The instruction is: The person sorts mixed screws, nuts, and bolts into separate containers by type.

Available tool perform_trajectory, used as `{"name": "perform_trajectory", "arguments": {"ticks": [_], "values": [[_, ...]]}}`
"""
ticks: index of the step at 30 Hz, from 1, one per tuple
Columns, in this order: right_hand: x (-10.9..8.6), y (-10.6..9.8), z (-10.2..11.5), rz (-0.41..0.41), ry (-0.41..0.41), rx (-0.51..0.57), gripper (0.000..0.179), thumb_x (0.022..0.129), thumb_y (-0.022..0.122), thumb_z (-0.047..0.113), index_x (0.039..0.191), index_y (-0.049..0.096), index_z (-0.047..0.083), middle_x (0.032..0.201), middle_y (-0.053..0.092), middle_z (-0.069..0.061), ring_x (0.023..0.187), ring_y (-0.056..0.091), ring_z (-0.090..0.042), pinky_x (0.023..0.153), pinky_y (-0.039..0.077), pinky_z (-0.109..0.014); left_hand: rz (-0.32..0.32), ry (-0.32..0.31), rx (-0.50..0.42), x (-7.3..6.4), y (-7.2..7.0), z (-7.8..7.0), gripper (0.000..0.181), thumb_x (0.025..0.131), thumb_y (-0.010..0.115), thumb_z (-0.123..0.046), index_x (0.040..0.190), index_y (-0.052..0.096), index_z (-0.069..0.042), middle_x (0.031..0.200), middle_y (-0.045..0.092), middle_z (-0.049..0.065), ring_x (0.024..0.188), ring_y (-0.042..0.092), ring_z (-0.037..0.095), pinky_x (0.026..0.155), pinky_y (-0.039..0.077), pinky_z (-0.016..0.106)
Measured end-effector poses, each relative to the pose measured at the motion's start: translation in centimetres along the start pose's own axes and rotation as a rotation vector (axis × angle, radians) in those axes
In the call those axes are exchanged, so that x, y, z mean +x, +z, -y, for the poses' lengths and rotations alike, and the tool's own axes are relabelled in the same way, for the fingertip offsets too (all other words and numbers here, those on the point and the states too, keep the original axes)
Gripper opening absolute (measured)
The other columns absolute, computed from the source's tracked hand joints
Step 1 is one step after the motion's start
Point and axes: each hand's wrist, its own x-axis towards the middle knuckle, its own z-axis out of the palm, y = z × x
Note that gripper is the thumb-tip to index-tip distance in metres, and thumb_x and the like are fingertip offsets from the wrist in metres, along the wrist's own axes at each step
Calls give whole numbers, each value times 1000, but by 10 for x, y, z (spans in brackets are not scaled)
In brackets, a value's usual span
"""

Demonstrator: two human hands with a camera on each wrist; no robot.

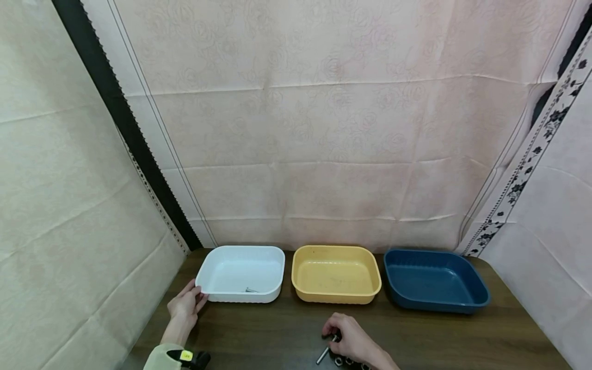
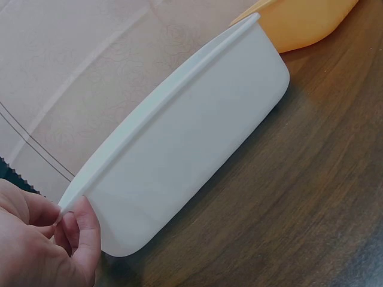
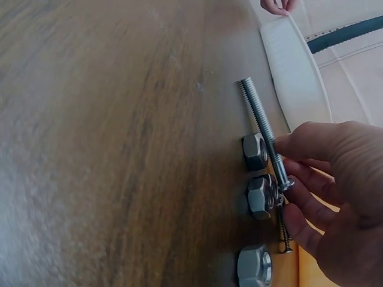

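At the front left corner of the white tray (image 1: 240,297), my left hand (image 1: 184,307) pinches the rim between thumb and fingers. A few small screws (image 1: 251,290) lie inside that tray. My right hand (image 1: 352,339) is low over the table in front of the yellow tray, holding a long silver bolt (image 3: 261,113) between thumb and fingers. Close beside the bolt are a hex nut (image 3: 255,151) and another nut (image 3: 260,196). A dark thin screw (image 3: 284,230) shows near the fingertips, partly hidden; whether they touch it I cannot tell. One more nut (image 3: 255,266) sits nearer the wrist camera.
The yellow tray (image 1: 336,298) stands in the middle, the blue tray (image 1: 437,304) to its right, all in one row on the brown wooden table (image 1: 259,334). Pale cloth (image 1: 324,128) hangs behind and at both sides.
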Motion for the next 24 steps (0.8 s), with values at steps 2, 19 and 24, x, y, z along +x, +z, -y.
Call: {"name": "perform_trajectory", "arguments": {"ticks": [2,19,24], "values": [[0,0,1,2,2,-6,19,77,78,-1,90,71,11,88,58,11,82,53,-6,70,49,-23,0,-3,-2,0,0,0,52,99,52,3,149,44,-3,136,49,19,81,63,8,79,58,23],[-1,-3,2,65,-43,-58,16,81,77,4,91,74,15,89,60,14,85,52,-6,72,46,-23,17,-8,10,-3,-1,-1,52,100,52,0,151,42,-4,142,44,21,84,63,8,81,58,23],[-1,-5,-1,115,-59,-77,14,85,75,5,91,75,18,91,60,15,87,50,-5,71,45,-22,7,-1,10,-2,0,0,51,100,52,0,150,43,-3,139,45,20,83,63,9,81,58,24]]}}
